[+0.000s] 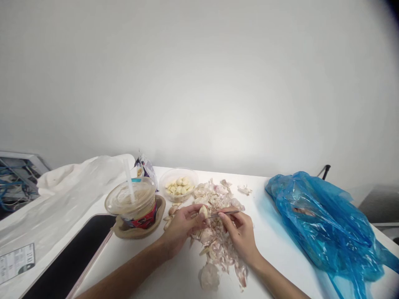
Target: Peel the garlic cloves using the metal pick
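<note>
My left hand (182, 226) pinches a pale garlic clove (203, 211) between thumb and fingers, just above a heap of papery garlic skins (218, 249). My right hand (238, 230) grips a thin metal tool (225, 213), its tip pointing left at the clove. Both hands meet over the skins near the middle of the white table (280, 253). A clear plastic bowl (178, 184) holding several peeled cloves stands just behind my left hand.
An iced drink cup with a straw (132, 201) sits in a brown holder left of my hands. A dark phone or tablet (71, 257) lies at front left. A crumpled blue plastic bag (324, 226) covers the right side. White plastic bags (75, 176) lie at the back left.
</note>
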Available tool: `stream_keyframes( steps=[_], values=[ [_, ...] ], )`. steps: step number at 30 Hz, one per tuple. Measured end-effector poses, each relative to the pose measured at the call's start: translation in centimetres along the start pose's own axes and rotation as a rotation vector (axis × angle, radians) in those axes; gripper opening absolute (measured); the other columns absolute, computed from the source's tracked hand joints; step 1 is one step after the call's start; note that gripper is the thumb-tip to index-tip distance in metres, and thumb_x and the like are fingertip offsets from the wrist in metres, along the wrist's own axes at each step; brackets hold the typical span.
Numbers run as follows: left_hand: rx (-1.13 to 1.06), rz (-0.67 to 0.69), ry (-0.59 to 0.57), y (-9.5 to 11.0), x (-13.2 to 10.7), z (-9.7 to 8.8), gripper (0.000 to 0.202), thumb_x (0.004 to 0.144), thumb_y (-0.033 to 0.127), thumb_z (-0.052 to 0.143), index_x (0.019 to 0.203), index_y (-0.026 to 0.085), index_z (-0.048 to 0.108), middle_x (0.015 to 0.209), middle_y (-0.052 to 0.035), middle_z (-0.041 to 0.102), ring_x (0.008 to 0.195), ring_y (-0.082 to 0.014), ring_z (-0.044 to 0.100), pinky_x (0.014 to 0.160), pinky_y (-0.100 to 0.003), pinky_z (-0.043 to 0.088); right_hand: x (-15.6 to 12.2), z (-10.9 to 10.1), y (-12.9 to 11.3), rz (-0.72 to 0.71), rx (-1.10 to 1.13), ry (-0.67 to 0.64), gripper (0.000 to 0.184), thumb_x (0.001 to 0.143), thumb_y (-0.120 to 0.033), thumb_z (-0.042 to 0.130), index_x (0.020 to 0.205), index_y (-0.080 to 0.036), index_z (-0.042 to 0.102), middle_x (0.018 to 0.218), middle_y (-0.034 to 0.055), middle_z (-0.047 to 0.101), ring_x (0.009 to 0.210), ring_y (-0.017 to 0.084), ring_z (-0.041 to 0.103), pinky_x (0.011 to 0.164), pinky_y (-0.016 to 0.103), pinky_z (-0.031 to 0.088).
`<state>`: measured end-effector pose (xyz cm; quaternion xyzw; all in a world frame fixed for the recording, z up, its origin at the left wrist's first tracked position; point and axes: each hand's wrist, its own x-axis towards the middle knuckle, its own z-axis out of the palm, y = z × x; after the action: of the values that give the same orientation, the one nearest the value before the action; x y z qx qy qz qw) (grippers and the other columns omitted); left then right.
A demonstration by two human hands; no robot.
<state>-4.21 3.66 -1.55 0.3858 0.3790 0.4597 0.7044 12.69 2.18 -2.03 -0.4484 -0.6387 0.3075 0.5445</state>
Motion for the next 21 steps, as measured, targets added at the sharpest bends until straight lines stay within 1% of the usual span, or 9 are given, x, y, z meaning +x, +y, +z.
stream_keyframes(
  steps=[5, 11, 18, 21],
  values=[
    [0.016, 0.004, -0.009, 0.09, -0.1, 0.2, 0.025, 0.063, 0.026, 0.07, 0.086, 0.016, 0.067, 0.077, -0.0034, 0.066, 0.071, -0.0152, 0.06, 0.071, -0.029, 0.048, -0.08, 0.03, -0.2, -0.007, -0.008, -0.002, 0.014, 0.081, -0.027, 0.054, 0.079, -0.017, 0.063, 0.069, 0.0038, 0.063, 0.062, 0.016, 0.059, 0.049, 0.023, 0.043],
    [0.027, 0.006, -0.001, 0.03, -0.19, 0.31, 0.026, 0.063, 0.025, 0.07, 0.087, 0.017, 0.066, 0.079, -0.004, 0.067, 0.076, -0.0174, 0.06, 0.072, -0.029, 0.048, -0.2, 0.16, -0.27, -0.014, -0.024, -0.006, 0.015, 0.082, -0.027, 0.054, 0.079, -0.017, 0.063, 0.069, 0.004, 0.063, 0.062, 0.016, 0.059, 0.048, 0.023, 0.043],
    [0.04, 0.004, -0.02, -0.02, -0.14, 0.35, 0.025, 0.064, 0.026, 0.069, 0.087, 0.016, 0.066, 0.078, -0.0041, 0.065, 0.077, -0.0172, 0.059, 0.071, -0.028, 0.047, -0.16, 0.12, -0.52, -0.018, -0.039, -0.014, 0.016, 0.082, -0.028, 0.053, 0.077, -0.016, 0.063, 0.067, 0.0033, 0.063, 0.059, 0.016, 0.059, 0.048, 0.022, 0.043],
    [0.046, 0.008, -0.031, -0.09, -0.13, 0.36, 0.024, 0.065, 0.026, 0.068, 0.087, 0.016, 0.066, 0.075, -0.0032, 0.064, 0.071, -0.0151, 0.058, 0.07, -0.028, 0.046, -0.08, 0.18, -0.53, -0.018, -0.045, -0.012, 0.018, 0.081, -0.03, 0.053, 0.077, -0.016, 0.063, 0.066, 0.0032, 0.063, 0.059, 0.016, 0.058, 0.048, 0.022, 0.043]
  ],
)
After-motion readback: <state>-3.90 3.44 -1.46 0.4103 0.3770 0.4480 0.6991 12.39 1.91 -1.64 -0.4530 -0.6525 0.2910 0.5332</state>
